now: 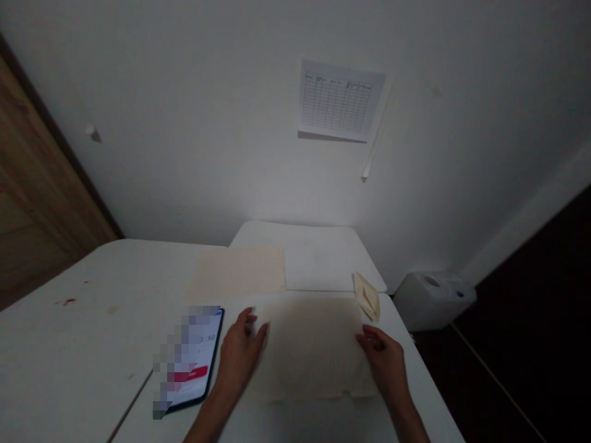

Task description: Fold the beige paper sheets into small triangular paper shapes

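Observation:
A thin beige sheet of paper (pixel 316 354) lies flat on the white table in front of me, its near edge slightly ragged. At its left edge is my left hand (pixel 241 344), fingers curved and apart, with the thumb touching or just over the margin. My right hand (pixel 384 355) is at the opposite edge, thumb and forefinger drawn together on the paper's border. Just beyond that hand sits a small folded beige piece of paper (pixel 367 298). Another flat beige sheet (pixel 240 271) lies farther back on the left.
Left of my left hand lies a phone (pixel 196 363) with its screen lit and partly pixelated. The white table (pixel 92 344) meets a wall bearing a printed chart (pixel 340 101). A white plastic container (pixel 434 301) stands beyond the table's right edge. Wooden panelling (pixel 41 184) borders the far left.

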{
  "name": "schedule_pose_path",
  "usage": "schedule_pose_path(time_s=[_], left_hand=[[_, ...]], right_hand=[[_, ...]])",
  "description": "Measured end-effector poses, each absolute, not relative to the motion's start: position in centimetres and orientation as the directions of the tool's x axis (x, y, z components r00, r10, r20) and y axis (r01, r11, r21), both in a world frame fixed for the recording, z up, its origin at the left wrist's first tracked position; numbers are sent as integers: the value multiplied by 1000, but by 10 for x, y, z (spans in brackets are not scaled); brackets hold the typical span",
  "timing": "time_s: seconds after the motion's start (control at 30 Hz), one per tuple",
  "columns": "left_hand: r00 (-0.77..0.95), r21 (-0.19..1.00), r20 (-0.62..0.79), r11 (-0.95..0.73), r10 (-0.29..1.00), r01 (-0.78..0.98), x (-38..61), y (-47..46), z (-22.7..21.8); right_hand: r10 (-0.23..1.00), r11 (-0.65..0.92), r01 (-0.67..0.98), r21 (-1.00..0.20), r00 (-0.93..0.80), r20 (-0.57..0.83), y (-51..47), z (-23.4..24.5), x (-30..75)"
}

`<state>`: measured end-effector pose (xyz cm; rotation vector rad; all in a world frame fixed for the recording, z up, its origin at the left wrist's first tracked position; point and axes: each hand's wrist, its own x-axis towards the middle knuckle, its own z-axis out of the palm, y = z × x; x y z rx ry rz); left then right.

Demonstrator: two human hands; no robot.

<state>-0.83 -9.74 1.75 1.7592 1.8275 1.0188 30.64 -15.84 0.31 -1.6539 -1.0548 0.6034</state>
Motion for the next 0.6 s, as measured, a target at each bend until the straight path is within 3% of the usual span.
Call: schedule_pose_path(time_s=[0.13, 0.37, 0.6], left_hand=[[-171, 762, 212, -53, 962, 645, -6, -97, 21], [-154, 932, 86, -25, 984, 363, -5, -94, 22], [-125, 885, 118, -47, 985, 464, -4, -100, 34]], right_hand=[[840, -103, 297, -949, 537, 77, -159, 9, 306], [855, -93, 261, -961, 516, 57, -157, 4, 312], [862, -106, 420, -901, 490, 127, -159, 5, 307]])
